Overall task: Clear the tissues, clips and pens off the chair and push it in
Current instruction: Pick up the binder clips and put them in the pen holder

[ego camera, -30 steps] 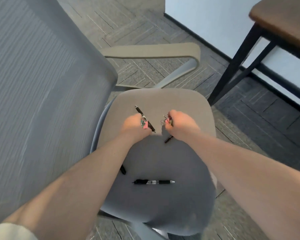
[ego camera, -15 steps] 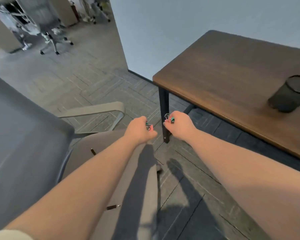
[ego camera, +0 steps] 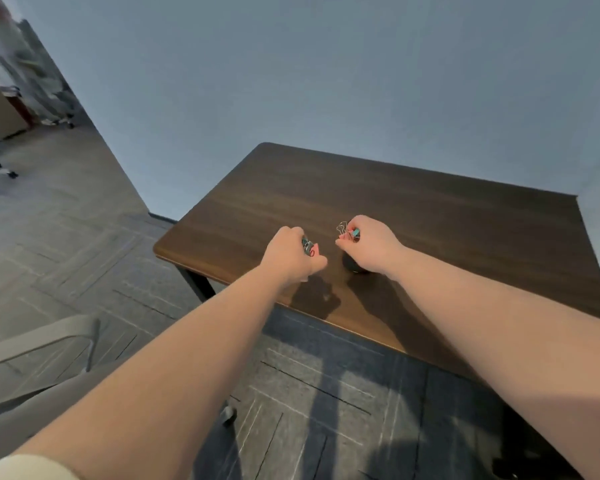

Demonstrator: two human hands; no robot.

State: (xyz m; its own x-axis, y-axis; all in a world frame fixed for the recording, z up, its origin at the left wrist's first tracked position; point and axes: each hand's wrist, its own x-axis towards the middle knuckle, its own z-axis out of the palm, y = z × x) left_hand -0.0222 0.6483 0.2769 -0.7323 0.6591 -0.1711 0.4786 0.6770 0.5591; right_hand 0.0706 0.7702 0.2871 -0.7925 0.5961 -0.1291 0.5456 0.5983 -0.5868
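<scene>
Both my hands are stretched out over the brown wooden table (ego camera: 413,216). My left hand (ego camera: 291,258) is closed around binder clips (ego camera: 308,247), a red one showing at the thumb. My right hand (ego camera: 371,244) grips more binder clips (ego camera: 347,233), with a teal body and silver wire handles sticking out. A black mesh cup (ego camera: 355,266) stands on the table directly under my right hand, mostly hidden by it. Only the grey chair's armrest (ego camera: 39,344) and a caster (ego camera: 228,414) show at the lower left; its seat and the pens are out of view.
A blue-grey wall (ego camera: 326,81) rises behind the table. A black table leg (ego camera: 198,282) stands at the table's near left corner. Grey patterned carpet (ego camera: 66,244) covers the floor. Other office chairs (ego camera: 0,168) stand blurred at the far left.
The view swung up from the chair seat to the table. Both hands carried their clips from above the seat to over the table, the right hand arriving above the black cup.
</scene>
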